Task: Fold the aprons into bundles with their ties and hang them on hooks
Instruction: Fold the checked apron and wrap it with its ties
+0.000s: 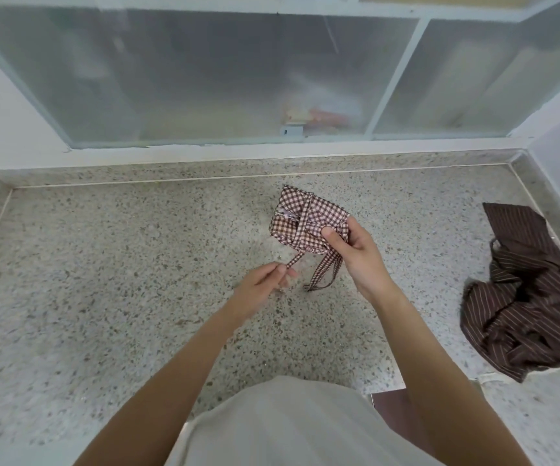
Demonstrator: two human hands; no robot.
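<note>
The gingham apron, already folded into a small bundle, is held just above the desk, gripped at its near right corner by the right hand, thumb pressed on top and fingers curled behind. One tie crosses the bundle and runs down toward the person, its free end pinched between the fingertips of the left hand, which lies below and left of the bundle. A second looped tie hangs loose from the bundle's lower edge, between the two hands. Tightening or wrapping probably turns on that taut diagonal, so the left hand is the one to lead. Far right of the bundle, a striped apron lies crumpled, partly cut off by the frame. No hooks are visible, and any knot is too small to make out
</note>
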